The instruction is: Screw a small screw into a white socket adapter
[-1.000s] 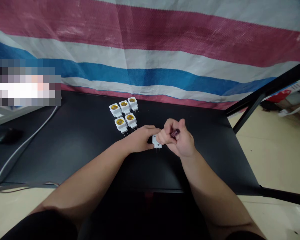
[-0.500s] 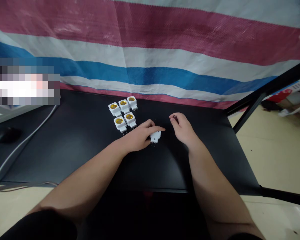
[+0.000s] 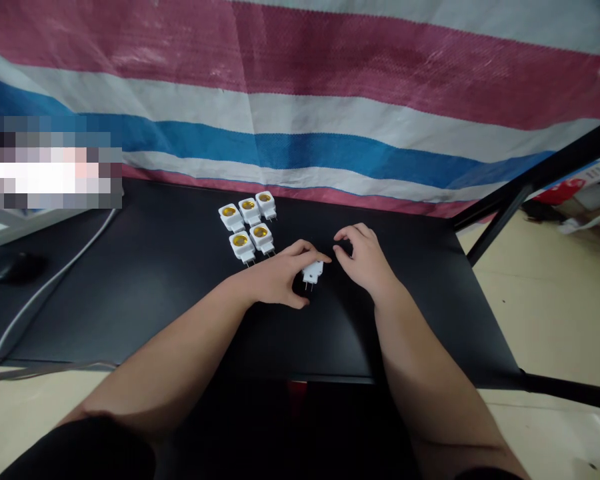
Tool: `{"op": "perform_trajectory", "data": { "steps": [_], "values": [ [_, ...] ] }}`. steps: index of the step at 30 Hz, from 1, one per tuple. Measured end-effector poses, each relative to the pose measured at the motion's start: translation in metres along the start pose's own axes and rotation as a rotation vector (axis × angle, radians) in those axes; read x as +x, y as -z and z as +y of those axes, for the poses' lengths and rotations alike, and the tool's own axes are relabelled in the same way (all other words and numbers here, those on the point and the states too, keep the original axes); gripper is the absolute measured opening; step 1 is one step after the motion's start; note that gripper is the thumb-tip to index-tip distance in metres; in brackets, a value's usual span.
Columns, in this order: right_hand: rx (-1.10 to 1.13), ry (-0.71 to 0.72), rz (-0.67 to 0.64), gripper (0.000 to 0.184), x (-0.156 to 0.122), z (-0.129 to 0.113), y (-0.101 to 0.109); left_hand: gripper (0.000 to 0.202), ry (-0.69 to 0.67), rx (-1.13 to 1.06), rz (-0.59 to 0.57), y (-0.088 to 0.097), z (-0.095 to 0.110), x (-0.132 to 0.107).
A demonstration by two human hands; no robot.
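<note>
A white plug-in lamp socket lies on the black table, its flat side with small holes turned up and its two metal prongs pointing toward me. My left hand reaches around it from the left. The fingers pass over its far end, while the thumb is spread apart from it on the near side. To the right, my right hand hovers with thumb and fingers parted and nothing between them. Several more white sockets with gold-coloured round openings stand in two rows beyond my left hand.
A black computer mouse and a grey cable are on the left, near a pale box partly covered by a blurred patch. Striped plastic sheeting hangs behind the table. A black metal frame borders the right side.
My left thumb has swung away from the socket toward me, opening the hand. My right hand has shifted slightly left and its fingers have opened wider. The rows of sockets keep their arrangement.
</note>
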State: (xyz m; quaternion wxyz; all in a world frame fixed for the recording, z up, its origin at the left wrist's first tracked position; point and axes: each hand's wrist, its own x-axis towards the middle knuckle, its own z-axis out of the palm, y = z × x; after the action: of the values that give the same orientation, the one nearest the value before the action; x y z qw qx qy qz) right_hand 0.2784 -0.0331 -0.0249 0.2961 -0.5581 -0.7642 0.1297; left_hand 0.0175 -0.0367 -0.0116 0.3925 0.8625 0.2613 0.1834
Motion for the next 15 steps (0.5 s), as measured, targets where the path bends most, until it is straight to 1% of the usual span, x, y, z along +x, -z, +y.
{"op": "perform_trajectory", "data": {
  "steps": [1,3,5,7,9,12,15],
  "values": [
    [0.079,0.040,-0.019,0.013,0.000,-0.005,0.003,0.084,-0.016,0.001,0.012,0.000,0.000,0.000],
    [0.229,0.118,-0.101,0.012,0.001,-0.016,0.008,0.080,-0.039,0.000,0.040,-0.003,0.000,0.002],
    [0.309,0.181,-0.167,0.018,0.001,-0.023,0.011,0.068,-0.043,0.000,0.072,-0.005,0.000,0.003],
    [0.328,0.212,-0.204,0.025,0.000,-0.028,0.012,0.050,-0.038,0.015,0.112,-0.006,0.000,0.005],
    [0.332,0.221,-0.230,0.028,0.000,-0.029,0.013,0.041,-0.035,0.040,0.163,-0.006,0.000,0.006],
    [0.342,0.220,-0.264,0.025,-0.001,-0.030,0.014,0.041,-0.030,0.061,0.227,-0.005,-0.003,0.006],
    [0.334,0.195,-0.312,0.019,-0.003,-0.031,0.016,0.041,-0.033,0.066,0.230,-0.007,-0.010,0.007]
  ]
}}
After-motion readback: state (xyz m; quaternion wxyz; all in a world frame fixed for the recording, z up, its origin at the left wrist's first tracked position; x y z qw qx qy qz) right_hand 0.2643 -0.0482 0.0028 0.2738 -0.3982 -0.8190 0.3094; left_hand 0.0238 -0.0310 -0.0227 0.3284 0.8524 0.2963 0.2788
